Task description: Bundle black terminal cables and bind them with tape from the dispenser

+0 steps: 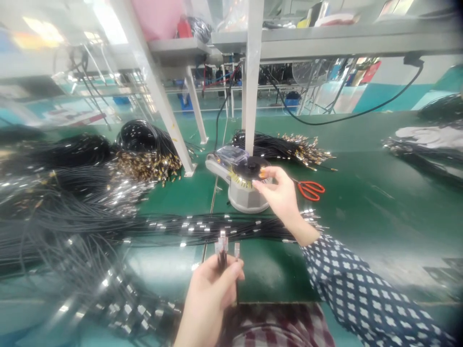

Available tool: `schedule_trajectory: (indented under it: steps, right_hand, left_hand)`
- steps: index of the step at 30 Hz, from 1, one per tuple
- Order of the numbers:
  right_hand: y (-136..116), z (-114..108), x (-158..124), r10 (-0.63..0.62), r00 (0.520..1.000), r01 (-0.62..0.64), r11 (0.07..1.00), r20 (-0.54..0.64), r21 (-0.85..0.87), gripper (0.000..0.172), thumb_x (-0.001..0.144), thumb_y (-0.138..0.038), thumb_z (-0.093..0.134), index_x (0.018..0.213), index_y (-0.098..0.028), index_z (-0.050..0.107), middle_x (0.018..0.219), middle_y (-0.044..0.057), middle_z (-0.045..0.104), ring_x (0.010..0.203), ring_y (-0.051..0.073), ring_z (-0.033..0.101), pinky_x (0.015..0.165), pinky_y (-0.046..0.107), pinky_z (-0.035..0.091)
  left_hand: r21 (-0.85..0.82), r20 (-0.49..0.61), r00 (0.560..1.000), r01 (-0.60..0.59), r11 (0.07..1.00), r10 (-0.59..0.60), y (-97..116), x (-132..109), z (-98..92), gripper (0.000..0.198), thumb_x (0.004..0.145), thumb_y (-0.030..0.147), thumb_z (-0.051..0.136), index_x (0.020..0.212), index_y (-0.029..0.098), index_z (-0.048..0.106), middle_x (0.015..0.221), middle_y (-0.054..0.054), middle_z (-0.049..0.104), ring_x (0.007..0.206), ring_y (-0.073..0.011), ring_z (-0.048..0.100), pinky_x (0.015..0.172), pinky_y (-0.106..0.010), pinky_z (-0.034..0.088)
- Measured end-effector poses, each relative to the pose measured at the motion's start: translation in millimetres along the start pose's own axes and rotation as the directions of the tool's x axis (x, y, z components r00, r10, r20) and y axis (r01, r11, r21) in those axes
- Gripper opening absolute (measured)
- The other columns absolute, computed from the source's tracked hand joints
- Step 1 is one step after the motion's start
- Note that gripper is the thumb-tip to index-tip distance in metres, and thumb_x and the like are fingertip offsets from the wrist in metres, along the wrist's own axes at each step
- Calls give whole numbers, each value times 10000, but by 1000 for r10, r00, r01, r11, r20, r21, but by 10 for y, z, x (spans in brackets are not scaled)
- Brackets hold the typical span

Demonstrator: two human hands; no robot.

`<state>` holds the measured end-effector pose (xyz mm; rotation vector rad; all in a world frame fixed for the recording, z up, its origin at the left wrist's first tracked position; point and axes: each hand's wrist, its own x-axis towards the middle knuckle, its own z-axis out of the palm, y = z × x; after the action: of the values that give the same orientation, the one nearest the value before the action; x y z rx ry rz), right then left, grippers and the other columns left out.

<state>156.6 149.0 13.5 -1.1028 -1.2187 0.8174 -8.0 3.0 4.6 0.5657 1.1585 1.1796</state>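
In my left hand [217, 284] is a small bunch of black cables, its silver plugs [222, 241] pointing up past my thumb and fingers. One plug [237, 249] stands a little apart on the right. My right hand [277, 193] reaches to a grey round tape dispenser [249, 198] with a black disc [251, 166] on top. Short yellow tape strips [240, 179] stick out round its rim. Thumb and forefinger close at that rim, where a bit of yellow shows at the fingertips. Behind the dispenser's disc, a clear cover [231, 154] sits over its body.
A long bundle of black cables [202, 226] lies across the green table [361, 193]. Big cable heaps [72, 193] cover the left side; another bundle [282, 147] lies behind the dispenser. Red-handled scissors [311, 190] rest at right. White posts [253, 72] carry a shelf [325, 46].
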Motion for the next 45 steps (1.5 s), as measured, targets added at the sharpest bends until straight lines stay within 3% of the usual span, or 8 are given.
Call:
schedule_trajectory:
  steps: [7, 10, 11, 15, 20, 30, 39, 45]
  right_hand:
    - [-232, 12, 76, 39, 999, -39, 996, 5, 78, 422, 581, -188, 797, 944, -189, 584, 907, 10, 606, 695, 135, 638, 723, 318, 578]
    - [-415, -92, -65, 36, 988, -58, 987, 148, 152, 418, 600, -191, 805, 958, -209, 591, 937, 9, 630, 742, 141, 652, 738, 296, 557]
    - [-463, -136, -140, 88, 957, -127, 984, 275, 127, 378, 623, -208, 802, 941, -205, 599, 936, 12, 644, 721, 142, 664, 705, 285, 546]
    - [-535, -285, -446, 329, 645, -339, 932, 690, -127, 225, 850, -391, 622, 939, -184, 618, 875, 35, 671, 736, 170, 700, 615, 252, 478]
    - [-593, -293, -630, 361, 553, -238, 932, 751, -273, 393, 966, -468, 407, 853, -156, 616, 880, 43, 652, 799, 173, 680, 731, 279, 470]
    - [-684, -272, -747, 285, 599, 47, 921, 748, -387, 354, 974, -379, 420, 745, -192, 615, 825, 7, 612, 792, 151, 589, 759, 283, 450]
    - [-497, -177, -906, 272, 765, -90, 943, 584, -322, 265, 924, -409, 502, 1026, -227, 665, 1047, 44, 633, 872, 176, 630, 753, 310, 487]
    - [-411, -98, -1014, 164, 850, -84, 980, 501, -180, 71, 788, -256, 683, 762, -190, 679, 917, 39, 655, 889, 187, 629, 803, 327, 473]
  left_hand:
    - [-20, 40, 999, 11, 1000, -10, -34, 11, -49, 281, 649, 324, 827, 673, 116, 640, 618, -23, 616, 387, 12, 258, 426, -201, 128]
    - [-24, 48, 999, -2, 1000, 3, -33, 41, -84, 260, 673, 316, 814, 701, 119, 647, 626, -22, 624, 381, 11, 271, 417, -199, 134]
    - [-31, 45, 999, -13, 999, 14, -21, 48, -88, 252, 682, 313, 808, 709, 120, 648, 633, -26, 632, 380, 9, 279, 415, -199, 136]
    - [-41, 40, 999, -27, 999, 29, 72, 50, -55, 235, 694, 297, 800, 714, 123, 643, 616, -22, 633, 381, 0, 307, 416, -196, 156]
    - [-51, 29, 998, -56, 997, 57, 119, 31, -10, 205, 679, 259, 810, 780, 117, 702, 604, -5, 605, 403, -7, 321, 427, -195, 186]
    - [25, 81, 994, -77, 997, 75, 80, -12, -29, 164, 693, 251, 810, 782, 137, 731, 631, 24, 552, 438, -1, 307, 426, -176, 204]
    - [-17, 58, 995, -83, 996, 84, 93, 4, -4, 134, 733, 217, 775, 717, 128, 677, 591, 32, 538, 425, 3, 290, 421, -170, 190]
    - [-35, 66, 993, -97, 995, 99, 91, 12, 0, 135, 722, 207, 782, 743, 122, 680, 584, 35, 531, 420, 1, 294, 422, -174, 194]
